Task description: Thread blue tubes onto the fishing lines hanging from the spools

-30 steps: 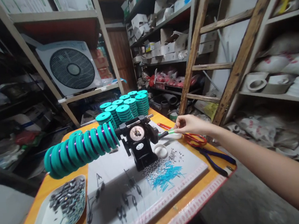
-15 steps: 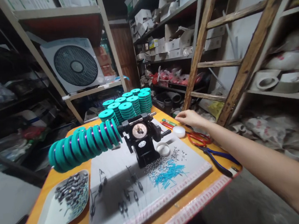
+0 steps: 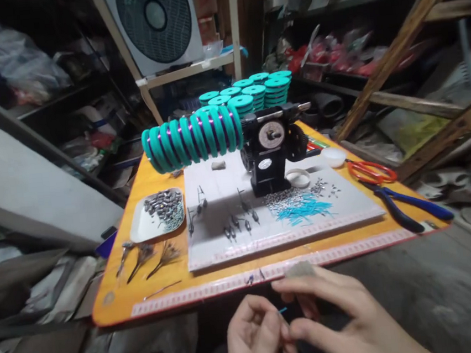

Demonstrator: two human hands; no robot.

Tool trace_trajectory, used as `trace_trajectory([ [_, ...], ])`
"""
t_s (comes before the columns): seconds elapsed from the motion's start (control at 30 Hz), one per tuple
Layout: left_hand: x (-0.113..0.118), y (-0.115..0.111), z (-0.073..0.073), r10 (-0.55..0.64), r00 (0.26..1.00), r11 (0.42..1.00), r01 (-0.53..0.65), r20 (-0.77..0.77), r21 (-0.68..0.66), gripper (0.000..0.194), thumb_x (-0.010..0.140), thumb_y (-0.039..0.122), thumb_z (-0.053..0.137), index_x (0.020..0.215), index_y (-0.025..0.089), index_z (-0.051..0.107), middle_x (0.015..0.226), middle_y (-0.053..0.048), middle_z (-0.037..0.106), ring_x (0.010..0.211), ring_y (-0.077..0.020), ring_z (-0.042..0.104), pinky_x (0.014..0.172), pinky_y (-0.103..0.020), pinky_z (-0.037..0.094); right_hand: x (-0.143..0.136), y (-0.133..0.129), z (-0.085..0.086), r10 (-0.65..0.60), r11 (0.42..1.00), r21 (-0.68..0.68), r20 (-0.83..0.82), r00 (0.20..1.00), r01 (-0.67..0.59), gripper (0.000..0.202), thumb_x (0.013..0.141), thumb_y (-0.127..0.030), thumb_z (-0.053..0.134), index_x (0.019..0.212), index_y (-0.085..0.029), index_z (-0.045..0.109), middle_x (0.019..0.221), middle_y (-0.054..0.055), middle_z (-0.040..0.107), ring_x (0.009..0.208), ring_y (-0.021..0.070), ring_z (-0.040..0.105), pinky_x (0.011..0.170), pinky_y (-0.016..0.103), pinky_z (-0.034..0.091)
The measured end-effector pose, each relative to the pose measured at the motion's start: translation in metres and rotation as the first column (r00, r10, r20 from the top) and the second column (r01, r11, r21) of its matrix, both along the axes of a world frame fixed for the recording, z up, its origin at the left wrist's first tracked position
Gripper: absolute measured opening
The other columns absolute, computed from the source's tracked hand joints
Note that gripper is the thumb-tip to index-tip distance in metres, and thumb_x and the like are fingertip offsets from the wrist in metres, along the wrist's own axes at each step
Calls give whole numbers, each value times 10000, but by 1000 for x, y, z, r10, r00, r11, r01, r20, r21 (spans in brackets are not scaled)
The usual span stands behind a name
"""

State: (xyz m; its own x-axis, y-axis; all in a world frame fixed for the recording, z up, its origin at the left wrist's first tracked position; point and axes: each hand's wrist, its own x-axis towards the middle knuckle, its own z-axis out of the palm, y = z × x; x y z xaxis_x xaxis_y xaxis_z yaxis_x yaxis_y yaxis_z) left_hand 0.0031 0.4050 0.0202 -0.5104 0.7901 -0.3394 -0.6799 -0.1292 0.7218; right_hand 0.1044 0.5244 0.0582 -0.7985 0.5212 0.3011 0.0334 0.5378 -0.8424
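Note:
Below the table's front edge, my left hand [image 3: 258, 329] has its thumb and fingers pinched together around a small piece with a thin blue tip [image 3: 282, 309]. My right hand [image 3: 344, 316] is just to its right, thumb and forefinger curved apart, the thumb tip close to the left fingertips. Whether it touches the small piece is unclear. Beyond the hands, a black winding machine [image 3: 269, 159] stands on a white board [image 3: 226, 249], with a row of green spools [image 3: 192, 139] on its shaft. Blue tubes [image 3: 303, 209] and small silver beads [image 3: 279, 199] lie before it.
A white tray [image 3: 140, 224] of dark weights sits at the left. Orange-handled scissors [image 3: 371, 171] and blue-handled pliers [image 3: 417, 203] lie at the right. Stacked green spools [image 3: 279, 86] stand at the back. A wooden ladder [image 3: 393, 45] leans at the right.
My right hand has come back from the table's far right side to below its front edge. My left hand has entered view. The camera view has shifted, so the table appears farther off.

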Motion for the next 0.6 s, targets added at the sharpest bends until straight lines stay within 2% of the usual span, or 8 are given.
trace_trajectory([
  [0.07,4,-9,-13,-27,999,1000,27,20,10,399,721,467,815,771,137,596,532,29,577,419,-46,507,443,-142,375,-6,-7,-8,56,994,-97,-7,998,-57,139,811,-220,728,937,-266,765,709,2,697,605,131,666,562,189,554],
  [0.13,9,-16,-30,-36,999,999,34,39,37,394,733,468,804,773,140,590,506,34,556,414,-50,507,430,-133,369,-7,-12,-12,114,981,-159,-19,993,-115,104,848,-214,685,856,-268,774,710,7,712,615,131,678,565,180,552],
  [0.23,16,-24,-52,-37,998,993,31,50,116,402,746,480,786,739,152,555,457,49,509,367,-33,455,375,-100,312,-4,-20,-18,57,981,-184,-42,997,-64,100,839,-275,703,776,-290,779,686,5,728,601,144,689,551,179,560],
  [0.3,18,-27,-57,-37,998,989,30,47,146,411,756,489,774,723,155,537,445,55,490,354,-18,422,358,-80,286,-3,-23,-22,-44,986,-163,-38,998,37,113,817,-351,723,729,-310,779,675,9,738,599,163,705,543,186,577],
  [0.37,19,-28,-54,-55,998,988,49,41,150,416,761,488,772,722,150,533,472,43,511,375,-10,425,377,-74,314,-4,-24,-23,-114,986,-127,-25,993,110,90,733,-412,791,770,-330,797,701,19,757,601,184,721,545,195,596],
  [0.47,20,-27,-53,-65,996,984,55,59,171,439,738,512,783,724,149,536,475,41,505,375,-5,402,377,-76,328,-8,-22,-22,-39,989,-142,-21,999,36,165,671,-361,843,832,-350,808,763,23,771,624,187,736,577,190,609],
  [0.53,22,-26,-59,-42,995,983,24,94,184,463,710,536,794,717,153,533,456,53,472,357,-3,371,355,-77,308,-10,-21,-22,54,981,-183,-35,998,-59,61,726,-311,805,777,-343,806,750,21,760,638,176,737,601,181,608],
  [0.6,25,-26,-68,-36,993,982,14,114,189,490,685,564,799,711,156,528,454,55,464,351,-2,359,349,-79,295,-9,-22,-27,81,975,-204,-34,996,-86,43,764,-318,775,731,-328,801,742,28,751,656,181,737,612,189,610],
])
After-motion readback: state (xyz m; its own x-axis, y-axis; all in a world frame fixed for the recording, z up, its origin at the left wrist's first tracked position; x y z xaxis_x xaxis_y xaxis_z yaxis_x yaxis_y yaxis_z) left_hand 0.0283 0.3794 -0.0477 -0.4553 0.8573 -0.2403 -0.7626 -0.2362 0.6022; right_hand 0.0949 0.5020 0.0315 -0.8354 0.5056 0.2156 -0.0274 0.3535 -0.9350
